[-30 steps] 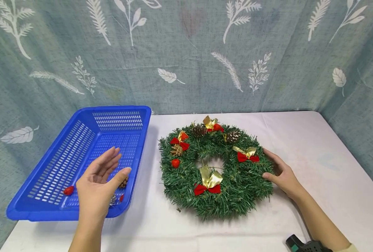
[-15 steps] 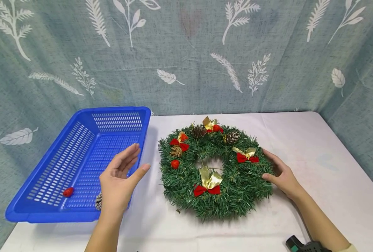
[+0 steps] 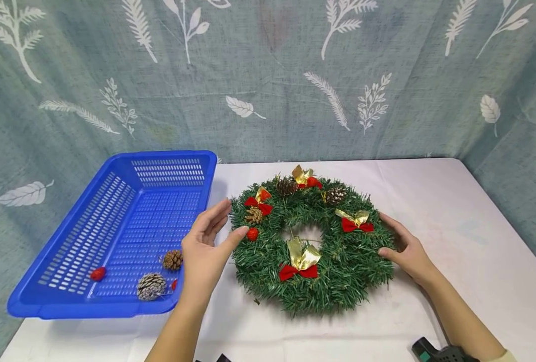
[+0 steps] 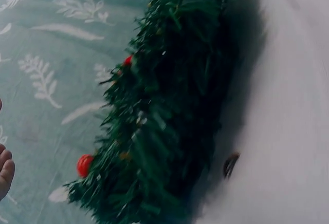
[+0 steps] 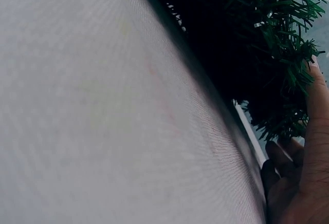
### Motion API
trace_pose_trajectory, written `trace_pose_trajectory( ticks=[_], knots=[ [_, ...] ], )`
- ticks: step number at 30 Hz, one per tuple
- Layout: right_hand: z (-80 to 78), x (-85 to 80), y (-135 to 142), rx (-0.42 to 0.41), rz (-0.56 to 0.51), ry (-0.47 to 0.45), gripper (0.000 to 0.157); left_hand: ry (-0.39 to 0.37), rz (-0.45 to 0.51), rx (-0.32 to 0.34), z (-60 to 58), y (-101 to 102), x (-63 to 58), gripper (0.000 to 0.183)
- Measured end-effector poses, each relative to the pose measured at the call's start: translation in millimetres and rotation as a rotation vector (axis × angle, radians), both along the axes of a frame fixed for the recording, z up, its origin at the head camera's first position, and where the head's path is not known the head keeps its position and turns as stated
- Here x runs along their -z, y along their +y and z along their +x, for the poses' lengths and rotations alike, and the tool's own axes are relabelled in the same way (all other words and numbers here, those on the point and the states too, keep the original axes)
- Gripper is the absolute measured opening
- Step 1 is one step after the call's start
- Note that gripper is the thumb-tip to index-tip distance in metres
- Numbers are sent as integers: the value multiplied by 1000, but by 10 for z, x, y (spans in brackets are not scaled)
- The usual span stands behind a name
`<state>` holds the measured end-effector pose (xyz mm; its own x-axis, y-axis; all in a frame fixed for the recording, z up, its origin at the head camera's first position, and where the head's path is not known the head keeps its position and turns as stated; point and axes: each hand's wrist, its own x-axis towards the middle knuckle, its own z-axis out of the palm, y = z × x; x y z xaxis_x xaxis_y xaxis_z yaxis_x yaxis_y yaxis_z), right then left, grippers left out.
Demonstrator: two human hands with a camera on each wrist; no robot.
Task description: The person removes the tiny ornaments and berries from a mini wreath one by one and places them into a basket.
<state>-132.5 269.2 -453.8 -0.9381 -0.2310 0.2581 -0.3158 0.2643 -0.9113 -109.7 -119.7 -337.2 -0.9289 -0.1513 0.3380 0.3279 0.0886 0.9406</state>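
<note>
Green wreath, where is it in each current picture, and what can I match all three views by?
Head: the green wreath lies just right of centre, slightly below mid-height.
Left wrist: the green wreath fills the middle, top edge to bottom.
Right wrist: the green wreath sits at upper right, cut off.
Shared landmark: the white cloth, beneath it in head, at right in left wrist, at left in right wrist.
</note>
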Motion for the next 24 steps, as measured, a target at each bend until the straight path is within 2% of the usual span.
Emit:
trace_pose_trajectory(
  ticks=[11,18,24],
  knots=[
    [-7,1,4,-8,-4,7,74,-46,-67,-11,-95,149,253,55],
    [5,-7,9,-6,-11,15,74,-72,-113,-9,-123,176,336,55],
    [-8,-11,-1,-7,6,3,74,-85,-117,-22,-139,171,390,55]
  ],
)
